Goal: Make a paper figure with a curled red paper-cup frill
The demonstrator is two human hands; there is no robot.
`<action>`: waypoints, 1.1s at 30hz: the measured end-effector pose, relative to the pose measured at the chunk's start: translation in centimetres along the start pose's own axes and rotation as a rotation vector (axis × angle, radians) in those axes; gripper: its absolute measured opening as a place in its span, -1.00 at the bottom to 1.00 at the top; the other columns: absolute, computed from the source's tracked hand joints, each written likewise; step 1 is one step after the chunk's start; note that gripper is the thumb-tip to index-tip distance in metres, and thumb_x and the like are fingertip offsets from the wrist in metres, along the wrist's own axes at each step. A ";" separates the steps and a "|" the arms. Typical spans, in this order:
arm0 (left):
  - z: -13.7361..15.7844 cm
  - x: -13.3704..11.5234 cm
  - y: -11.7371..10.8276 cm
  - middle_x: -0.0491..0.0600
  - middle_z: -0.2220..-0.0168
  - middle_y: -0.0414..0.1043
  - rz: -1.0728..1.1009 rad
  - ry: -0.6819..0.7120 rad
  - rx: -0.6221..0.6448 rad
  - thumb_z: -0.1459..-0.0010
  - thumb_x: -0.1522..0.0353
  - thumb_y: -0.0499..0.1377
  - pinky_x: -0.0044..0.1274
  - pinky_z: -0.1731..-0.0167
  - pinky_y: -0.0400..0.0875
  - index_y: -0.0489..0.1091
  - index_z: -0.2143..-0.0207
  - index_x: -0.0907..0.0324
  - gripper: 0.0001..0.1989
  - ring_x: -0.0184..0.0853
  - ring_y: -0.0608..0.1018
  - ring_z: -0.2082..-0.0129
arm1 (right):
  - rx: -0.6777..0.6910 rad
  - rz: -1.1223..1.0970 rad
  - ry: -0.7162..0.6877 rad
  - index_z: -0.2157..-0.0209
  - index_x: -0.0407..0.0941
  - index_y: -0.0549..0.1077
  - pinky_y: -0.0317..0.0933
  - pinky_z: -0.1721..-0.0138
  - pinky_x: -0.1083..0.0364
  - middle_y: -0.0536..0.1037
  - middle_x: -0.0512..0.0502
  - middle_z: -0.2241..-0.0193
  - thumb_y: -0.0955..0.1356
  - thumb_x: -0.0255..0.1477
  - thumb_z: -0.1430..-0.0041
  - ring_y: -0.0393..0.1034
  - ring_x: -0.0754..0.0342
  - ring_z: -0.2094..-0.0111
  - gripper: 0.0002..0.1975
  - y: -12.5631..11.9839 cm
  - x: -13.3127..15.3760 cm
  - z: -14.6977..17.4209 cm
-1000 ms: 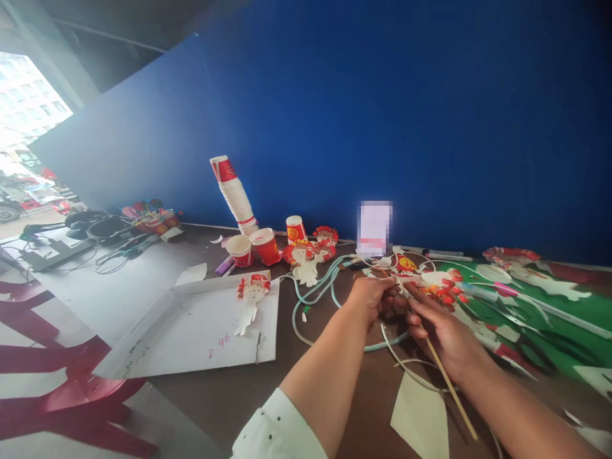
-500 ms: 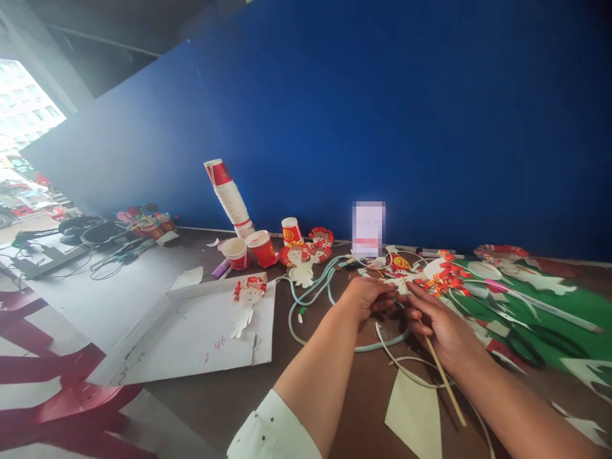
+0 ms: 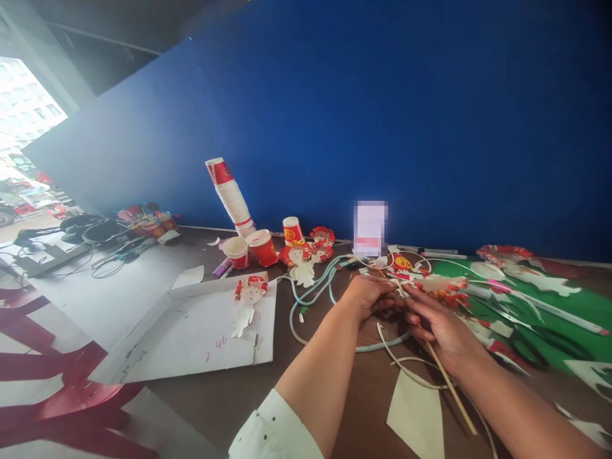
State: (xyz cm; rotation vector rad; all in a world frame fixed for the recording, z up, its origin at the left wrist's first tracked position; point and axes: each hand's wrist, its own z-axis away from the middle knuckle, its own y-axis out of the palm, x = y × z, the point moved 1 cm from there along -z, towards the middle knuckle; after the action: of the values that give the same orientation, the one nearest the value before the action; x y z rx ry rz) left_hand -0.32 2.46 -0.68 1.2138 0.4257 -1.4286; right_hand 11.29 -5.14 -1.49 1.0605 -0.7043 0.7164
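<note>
A thin wooden stick point(image 3: 451, 387) is held by the right hand point(image 3: 440, 328), pinched under the fingers so that its lower end is slanted down toward the wearer, over the brown table point(image 3: 366, 408). The fingers of the left hand point(image 3: 370, 296) are bent close at the upper end of the stick; whether anything is gripped there cannot be told, as the contact is hidden. The stick would best be kept from rolling by a light, even pinch on the right, while fine adjusting is done by the left fingertips; by too much pressure, thin paper could probably be creased. Just beyond the right fingers a red-and-white fringed paper piece point(image 3: 452, 294) is seen, blurred; whether it is joined to the stick cannot be made out. Beneath the stick, a white cord point(image 3: 382, 336) is looped, and a cream paper piece point(image 3: 415, 414) is found; the stick's free end should be kept from snagging in the loop. Farther right, scissors point(image 3: 557, 335) and a white pen point(image 3: 559, 311) are laid about a green sheet point(image 3: 593, 303). To the left, a paper figure point(image 3: 249, 296) is rested on a white box lid point(image 3: 162, 344); behind, a leaning cup stack point(image 3: 232, 197) is set before a blue panel point(image 3: 382, 115)
</note>
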 end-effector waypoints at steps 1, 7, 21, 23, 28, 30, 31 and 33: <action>0.0 0.0 0.0 -0.05 0.54 0.41 -0.003 0.001 0.000 -0.05 0.52 0.21 -0.68 0.60 0.34 0.44 0.42 0.34 -0.98 -0.49 0.46 0.60 | -0.010 0.004 -0.004 0.12 -0.09 0.49 -0.14 0.82 0.37 0.43 -0.01 0.53 0.41 -0.60 0.14 0.14 0.29 0.65 -0.55 0.0 0.0 0.0; 0.3 -0.3 -0.2 -0.04 0.53 0.43 0.000 -0.030 0.067 -0.09 0.49 0.18 -0.68 0.56 0.35 0.44 0.41 0.32 -0.94 -0.49 0.47 0.57 | -0.053 0.079 -0.028 0.12 -0.06 0.51 -0.18 0.81 0.35 0.46 -0.03 0.52 0.41 -0.57 0.14 0.14 0.28 0.67 -0.55 0.1 0.3 0.2; -0.1 0.2 -0.7 -0.01 0.50 0.45 0.027 0.030 0.060 0.05 0.50 0.29 -0.69 0.54 0.38 0.48 0.40 0.35 -0.90 -0.46 0.50 0.54 | -0.066 0.220 -0.062 0.07 -0.07 0.50 -0.16 0.76 0.33 0.35 0.05 0.66 0.43 -0.51 0.13 0.19 0.24 0.65 -0.53 0.0 0.4 0.5; -0.1 0.2 -0.8 -0.01 0.49 0.45 0.030 0.031 0.064 0.05 0.50 0.30 -0.68 0.52 0.40 0.48 0.41 0.35 -0.90 -0.47 0.50 0.54 | -0.074 0.237 -0.065 0.06 -0.07 0.49 -0.14 0.75 0.33 0.36 0.05 0.66 0.43 -0.49 0.12 0.20 0.24 0.65 -0.52 0.1 0.4 0.6; -0.2 0.3 -0.8 -0.01 0.50 0.46 0.030 0.024 0.078 0.03 0.48 0.30 -0.66 0.50 0.41 0.48 0.40 0.35 -0.90 -0.45 0.51 0.54 | -0.077 0.227 -0.056 0.05 -0.08 0.49 -0.15 0.76 0.34 0.35 0.06 0.66 0.43 -0.49 0.12 0.20 0.26 0.66 -0.51 0.3 0.6 0.7; -0.1 0.2 -0.7 -0.01 0.50 0.46 0.040 0.032 0.073 0.04 0.47 0.30 -0.65 0.49 0.42 0.48 0.41 0.35 -0.90 -0.45 0.51 0.53 | -0.067 0.208 -0.055 0.06 -0.09 0.49 -0.17 0.76 0.34 0.35 0.06 0.65 0.43 -0.51 0.12 0.19 0.26 0.66 -0.52 0.2 0.5 0.6; 0.0 0.2 -0.6 0.00 0.50 0.46 0.046 0.037 0.068 0.04 0.47 0.31 -0.65 0.49 0.42 0.48 0.41 0.35 -0.90 -0.45 0.50 0.53 | -0.061 0.202 -0.054 0.06 -0.08 0.49 -0.17 0.77 0.34 0.35 0.06 0.65 0.43 -0.52 0.12 0.19 0.26 0.66 -0.52 0.1 0.5 0.5; 0.2 0.2 -0.4 0.01 0.49 0.46 0.053 0.036 0.064 0.04 0.47 0.31 -0.65 0.49 0.43 0.48 0.43 0.35 -0.90 -0.46 0.50 0.53 | -0.046 0.199 -0.051 0.06 -0.08 0.49 -0.17 0.77 0.34 0.38 0.04 0.62 0.43 -0.52 0.12 0.19 0.27 0.66 -0.52 -0.1 0.4 0.4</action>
State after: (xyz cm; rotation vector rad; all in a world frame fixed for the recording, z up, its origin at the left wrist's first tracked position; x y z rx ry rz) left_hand -0.75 2.31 -0.88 1.2945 0.3722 -1.3856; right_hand 11.52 -5.45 -1.13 0.9777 -0.8751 0.8414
